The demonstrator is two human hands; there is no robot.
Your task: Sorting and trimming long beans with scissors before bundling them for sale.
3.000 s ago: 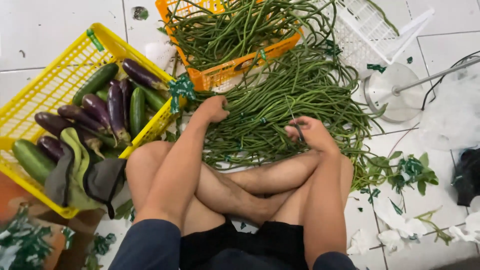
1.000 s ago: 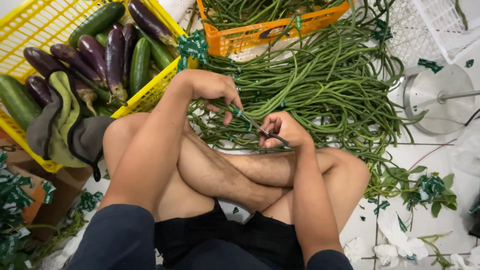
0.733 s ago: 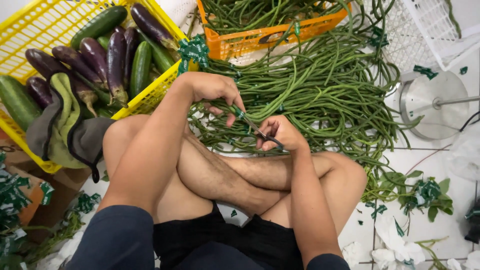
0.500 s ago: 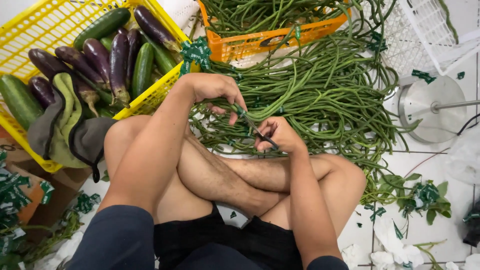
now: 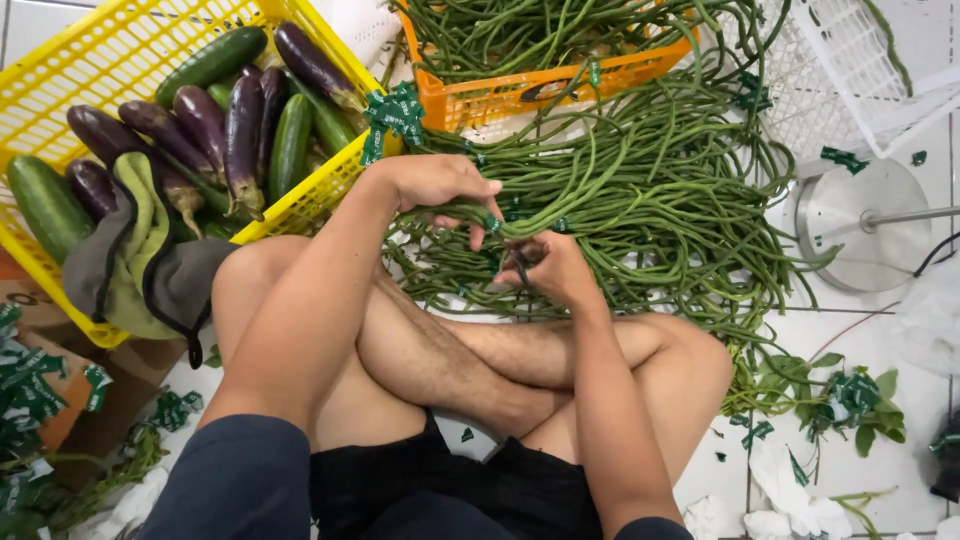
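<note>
A seated person's left hand [image 5: 440, 185] curls closed around a slim bundle of long beans [image 5: 470, 213], while the right hand [image 5: 550, 268] pinches shut on the same bundle just beside it, fingers folded over the smooth, cord-thin green pods. The bundle lies at the near edge of a loose heap of long beans [image 5: 650, 190], a tangle of glossy, curving strands spread over the white tiled floor [image 5: 800, 330] in front of the person's crossed bare legs [image 5: 450, 350]. Behind the heap, an orange plastic crate [image 5: 540, 90] with lattice walls holds more of the same beans. Left of the heap, a yellow lattice crate [image 5: 100, 60] carries shiny purple eggplants [image 5: 210, 125], dark green cucumbers [image 5: 45, 205] and a limp grey-and-olive cloth [image 5: 130, 260]; a green ribbon bow [image 5: 392, 112] sits on its rim, between crate and heap. Right of the heap stand a white plastic basket [image 5: 850, 60] and a round, brushed-metal disc base [image 5: 865, 225] with a rod. Leafy scraps [image 5: 830, 390] and crumpled white paper litter the floor near the person's right knee.
</note>
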